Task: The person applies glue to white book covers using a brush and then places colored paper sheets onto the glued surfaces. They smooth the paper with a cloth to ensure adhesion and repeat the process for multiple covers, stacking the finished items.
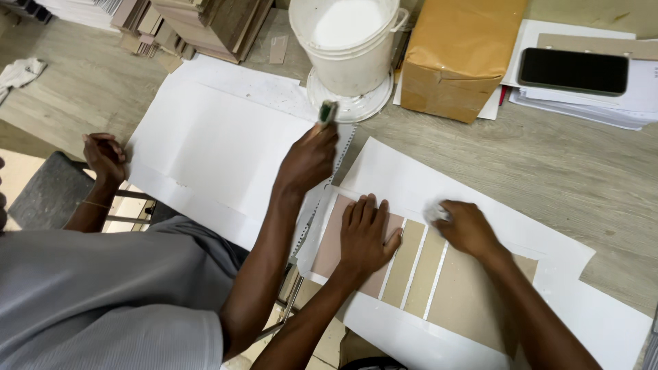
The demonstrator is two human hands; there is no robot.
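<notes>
A pinkish strip (336, 240) is pressed flat under the left hand (365, 236), fingers spread, while a white cloth (434, 212) is clutched in the right hand (468, 228), wiping the neighbouring strips next judged to need firm, even strokes.

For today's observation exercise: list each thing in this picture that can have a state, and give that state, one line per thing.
left hand: flat, pressing the pinkish strip
right hand: closed on a white cloth, rubbing the card
tan strips: lying side by side on white paper
white bucket: open, holding white liquid
co-worker's hand: gripping a brush near the bucket
phone: screen dark
</notes>
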